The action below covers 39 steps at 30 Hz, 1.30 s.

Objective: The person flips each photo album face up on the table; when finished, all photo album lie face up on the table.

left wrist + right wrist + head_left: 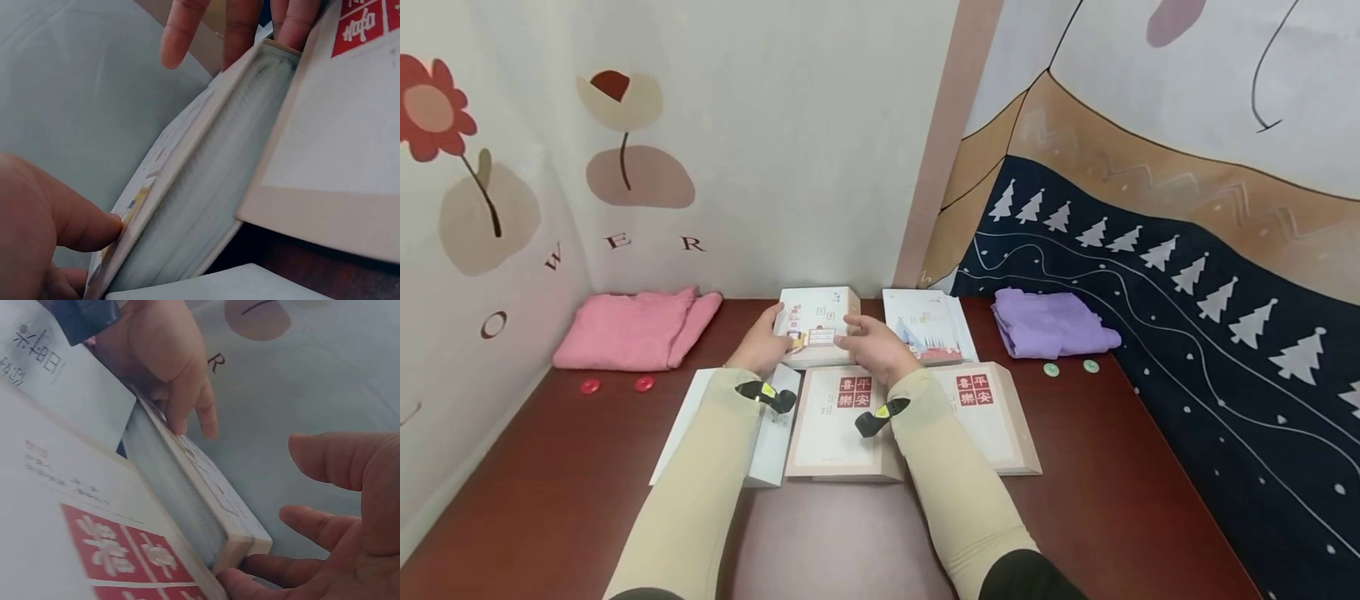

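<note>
Currently, step in hand: lifting the thick book at the far middle of the table.
Left hand: fingers curled round the book's left edge.
Right hand: fingertips under the right corner, thumb spread, not clamped.
Neighbours: red-stamped book just near of it, white book to its right.
Advice: close the right thumb, raise both sides level.

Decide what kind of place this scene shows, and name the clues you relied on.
Probably a staged indoor corner rather than a lived-in room: printed backdrop cloths serve as walls, and books, folded cloths and buttons lie neatly arranged on a dark red table.
</note>
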Tool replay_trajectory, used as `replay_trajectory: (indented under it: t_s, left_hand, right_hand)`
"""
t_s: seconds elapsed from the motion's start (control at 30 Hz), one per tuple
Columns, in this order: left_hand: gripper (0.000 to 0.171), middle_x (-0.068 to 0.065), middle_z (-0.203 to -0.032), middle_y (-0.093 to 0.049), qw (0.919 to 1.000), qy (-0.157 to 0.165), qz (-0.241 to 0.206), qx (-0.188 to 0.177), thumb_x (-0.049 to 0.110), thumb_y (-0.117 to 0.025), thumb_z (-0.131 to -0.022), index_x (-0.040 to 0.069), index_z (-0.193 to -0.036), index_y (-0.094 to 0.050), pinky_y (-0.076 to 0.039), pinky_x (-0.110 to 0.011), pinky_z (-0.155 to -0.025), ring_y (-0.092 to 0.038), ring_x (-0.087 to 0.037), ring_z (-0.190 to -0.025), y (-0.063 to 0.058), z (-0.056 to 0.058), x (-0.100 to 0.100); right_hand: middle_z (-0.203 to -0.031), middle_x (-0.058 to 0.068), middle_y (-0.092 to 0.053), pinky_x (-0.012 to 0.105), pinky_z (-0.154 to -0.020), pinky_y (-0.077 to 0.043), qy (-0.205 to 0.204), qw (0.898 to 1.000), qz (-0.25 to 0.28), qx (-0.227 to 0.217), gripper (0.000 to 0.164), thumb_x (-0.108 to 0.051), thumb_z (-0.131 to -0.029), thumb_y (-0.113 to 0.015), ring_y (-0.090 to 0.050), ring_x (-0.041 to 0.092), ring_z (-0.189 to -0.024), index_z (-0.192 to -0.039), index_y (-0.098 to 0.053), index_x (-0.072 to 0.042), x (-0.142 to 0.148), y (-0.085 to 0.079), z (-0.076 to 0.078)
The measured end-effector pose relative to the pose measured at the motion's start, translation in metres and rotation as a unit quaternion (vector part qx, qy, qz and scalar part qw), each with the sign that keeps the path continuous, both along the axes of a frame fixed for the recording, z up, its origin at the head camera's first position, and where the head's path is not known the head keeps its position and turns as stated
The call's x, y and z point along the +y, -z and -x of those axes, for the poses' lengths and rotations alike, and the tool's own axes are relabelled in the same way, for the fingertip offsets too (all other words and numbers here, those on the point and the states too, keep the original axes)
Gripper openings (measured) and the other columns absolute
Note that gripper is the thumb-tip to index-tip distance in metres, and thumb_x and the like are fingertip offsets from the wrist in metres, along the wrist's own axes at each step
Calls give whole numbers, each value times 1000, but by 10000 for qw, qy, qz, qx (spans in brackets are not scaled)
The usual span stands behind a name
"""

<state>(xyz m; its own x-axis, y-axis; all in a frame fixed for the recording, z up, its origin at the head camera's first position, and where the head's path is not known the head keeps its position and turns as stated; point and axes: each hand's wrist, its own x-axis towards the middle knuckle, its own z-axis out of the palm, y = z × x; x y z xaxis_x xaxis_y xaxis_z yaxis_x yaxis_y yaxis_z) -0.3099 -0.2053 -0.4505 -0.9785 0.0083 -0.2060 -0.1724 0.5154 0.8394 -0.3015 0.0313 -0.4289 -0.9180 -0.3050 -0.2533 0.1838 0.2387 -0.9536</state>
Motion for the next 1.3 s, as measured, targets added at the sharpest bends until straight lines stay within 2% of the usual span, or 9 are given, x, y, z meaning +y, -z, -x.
replay_trajectory:
  t_s: [0.1,0.27,0.47,0.73,0.97,1.13,1.3]
  left_hand:
    - [77,-16,-176,-14,9999,-46,-67,-60,12,-44,-106,17,-171,-5,-22,-60,-127,-30,-38,-150,7,-7,0]
    - [74,-16,-176,-14,9998,-145,-48,-97,15,-43,-107,19,-171,-7,-21,-64,-127,-27,-39,-154,13,-13,1]
    - [73,-16,-175,-15,9996,-213,-193,-66,15,-43,-107,19,-171,-8,-23,-61,-126,-31,-38,-150,11,-16,7]
    - [74,-14,-177,-13,9990,-293,-347,-39,13,-46,-107,19,-171,-9,-21,-61,-128,-26,-37,-155,6,-16,14]
    - [74,-14,-176,-14,9980,-299,-462,317,11,-48,-105,14,-170,-12,-20,-58,-129,-26,-35,-156,7,-10,10]
    - [75,-17,-174,-20,9952,-395,-729,512,9,-50,-103,14,-170,-15,-26,-54,-128,-31,-34,-154,8,-6,7]
    - [76,-22,-167,-31,9912,-544,-947,750,6,-52,-101,15,-169,-19,-37,-51,-121,-44,-35,-143,6,-7,7]
  right_hand:
    - [-163,12,-47,51,-119,-42,32,9998,-170,79,61,-31,-100,-73,-55,35,-141,-157,-52,-25,-1,6,-10]
    - [-165,13,-44,53,-125,-34,31,9998,-129,129,61,-30,-99,-74,-41,35,-153,-156,-52,-22,-5,10,-19]
    - [-165,10,-44,50,-126,-32,62,9994,-230,265,63,-29,-99,-74,-38,32,-155,-156,-52,-18,-7,11,-19]
    - [-165,10,-45,51,-126,-31,107,9994,-203,262,61,-29,-99,-74,-38,32,-155,-155,-53,-17,-4,13,-14]
    - [-161,11,-49,51,-124,-35,182,9993,-142,294,57,-30,-99,-74,-44,33,-151,-152,-56,-18,-2,10,-12]
    - [-157,13,-54,50,-120,-41,377,9988,75,287,53,-29,-100,-72,-51,34,-144,-150,-59,-18,-3,10,-9]
    - [-163,9,-47,47,-121,-41,487,9963,626,323,54,-29,-100,-72,-41,30,-153,-152,-57,-20,-5,9,-7]
